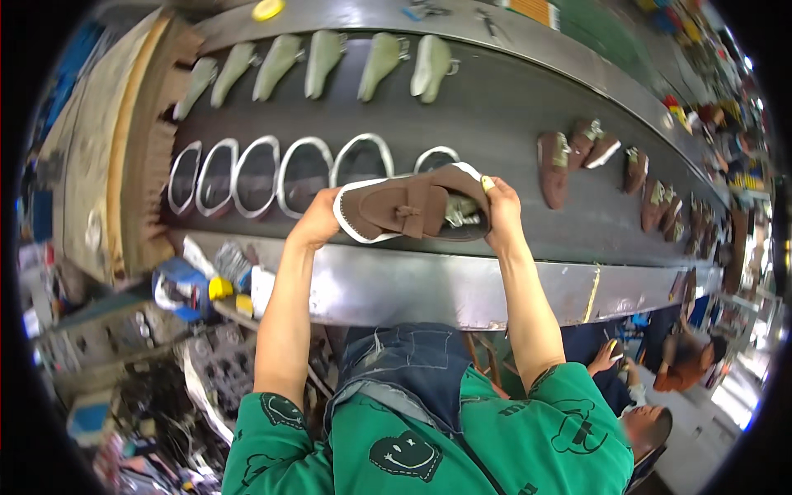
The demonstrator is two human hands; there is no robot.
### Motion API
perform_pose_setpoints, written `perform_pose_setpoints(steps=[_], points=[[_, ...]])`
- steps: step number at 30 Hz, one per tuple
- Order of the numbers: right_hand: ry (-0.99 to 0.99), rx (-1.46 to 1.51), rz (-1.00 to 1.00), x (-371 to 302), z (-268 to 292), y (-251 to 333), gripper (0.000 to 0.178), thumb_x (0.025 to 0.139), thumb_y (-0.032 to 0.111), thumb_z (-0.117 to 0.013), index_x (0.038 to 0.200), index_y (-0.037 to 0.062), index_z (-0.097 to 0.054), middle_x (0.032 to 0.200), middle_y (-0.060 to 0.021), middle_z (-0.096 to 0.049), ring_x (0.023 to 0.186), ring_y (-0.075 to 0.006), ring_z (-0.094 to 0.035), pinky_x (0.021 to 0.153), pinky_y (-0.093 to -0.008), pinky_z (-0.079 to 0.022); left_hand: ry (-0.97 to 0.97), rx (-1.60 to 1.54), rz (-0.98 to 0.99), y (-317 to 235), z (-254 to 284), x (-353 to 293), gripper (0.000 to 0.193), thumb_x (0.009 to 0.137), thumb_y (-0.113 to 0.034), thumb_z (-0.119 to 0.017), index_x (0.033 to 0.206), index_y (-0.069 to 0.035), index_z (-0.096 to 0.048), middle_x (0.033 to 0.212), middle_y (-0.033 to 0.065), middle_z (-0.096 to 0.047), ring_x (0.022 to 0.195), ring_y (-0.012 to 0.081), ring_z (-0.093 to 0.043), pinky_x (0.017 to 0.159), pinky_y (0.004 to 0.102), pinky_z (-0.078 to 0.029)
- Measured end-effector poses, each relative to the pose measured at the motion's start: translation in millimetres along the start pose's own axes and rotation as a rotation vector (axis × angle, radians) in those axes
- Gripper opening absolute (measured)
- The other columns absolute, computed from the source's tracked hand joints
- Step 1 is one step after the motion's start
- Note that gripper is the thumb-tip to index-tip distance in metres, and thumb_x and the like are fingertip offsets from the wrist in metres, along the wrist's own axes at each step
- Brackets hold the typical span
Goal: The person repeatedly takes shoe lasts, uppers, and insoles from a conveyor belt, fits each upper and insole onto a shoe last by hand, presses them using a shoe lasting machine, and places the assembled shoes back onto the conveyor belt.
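Between my two hands I hold a brown loafer (379, 206) with a white sole edge, a strap and a tassel, level above the belt's near side. A shoe last with a metal fitting shows in its opening. My left hand (318, 219) is closed round the toe end, and my right hand (503, 208) grips the heel end. Just beyond the shoe, a white-rimmed sole (436, 157) is partly covered by it. More white-rimmed soles (257, 177) lie in a row to the left.
Pale green shoe lasts (323, 64) line the belt's far side. Brown shoes (554, 169) stand farther right on the dark belt (495, 107). A metal ledge (388, 285) runs in front of me. A wooden-edged tunnel (111, 148) closes the left end. Another person (648, 429) sits at lower right.
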State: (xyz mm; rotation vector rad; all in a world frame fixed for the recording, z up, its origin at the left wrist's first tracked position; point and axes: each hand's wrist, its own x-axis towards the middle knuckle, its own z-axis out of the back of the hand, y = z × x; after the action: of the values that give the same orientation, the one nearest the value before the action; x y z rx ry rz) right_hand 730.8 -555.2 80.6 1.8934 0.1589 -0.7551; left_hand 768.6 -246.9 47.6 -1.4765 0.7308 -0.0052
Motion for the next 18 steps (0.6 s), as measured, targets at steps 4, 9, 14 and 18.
perform_pose_setpoints(steps=[4,9,14,18], points=[[0.097,0.174,-0.235,-26.9,-37.2,-46.3,0.028,0.096,0.018,-0.041,0.106,-0.0041,-0.057,0.101,-0.0162,-0.064,0.089,-0.0262,-0.064,0.078,-0.0379,-0.053,-0.223,-0.278,0.003,-7.5,25.4,-83.6,0.03,0.092,-0.02,-0.059,0.112,0.002,-0.064,0.106,0.0078,-0.067,0.096,0.0152,-0.062,0.084,0.0317,-0.051],[0.139,0.193,-0.313,-66.5,-87.3,-110.7,0.024,0.096,0.014,-0.042,0.102,-0.0028,-0.057,0.097,-0.0142,-0.064,0.086,-0.0255,-0.063,0.079,-0.0395,-0.052,-0.424,-0.489,-0.087,13.2,61.0,-180.1,0.023,0.09,-0.013,-0.064,0.109,0.0,-0.062,0.103,0.007,-0.066,0.092,0.0152,-0.063,0.08,0.0314,-0.052],[0.258,-0.023,-0.188,-98.6,-112.6,-181.6,0.018,0.092,0.005,-0.044,0.095,-0.0031,-0.059,0.092,-0.0118,-0.064,0.08,-0.0231,-0.062,0.076,-0.0367,-0.052,-0.898,-0.607,-0.452,43.9,69.6,-219.8,0.028,0.09,-0.011,-0.063,0.112,0.007,-0.062,0.105,0.0091,-0.065,0.095,0.014,-0.059,0.084,0.0262,-0.047],[0.457,-0.173,-0.28,-139.1,-150.1,-202.2,0.024,0.094,0.014,-0.047,0.106,-0.0035,-0.059,0.102,-0.0128,-0.064,0.093,-0.0204,-0.062,0.079,-0.0327,-0.05,-1.312,-0.352,-0.43,39.1,93.9,-248.9,0.026,0.092,-0.019,-0.062,0.102,0.005,-0.066,0.084,0.0019,-0.065,0.077,0.0097,-0.054,0.068,0.0273,-0.044]])
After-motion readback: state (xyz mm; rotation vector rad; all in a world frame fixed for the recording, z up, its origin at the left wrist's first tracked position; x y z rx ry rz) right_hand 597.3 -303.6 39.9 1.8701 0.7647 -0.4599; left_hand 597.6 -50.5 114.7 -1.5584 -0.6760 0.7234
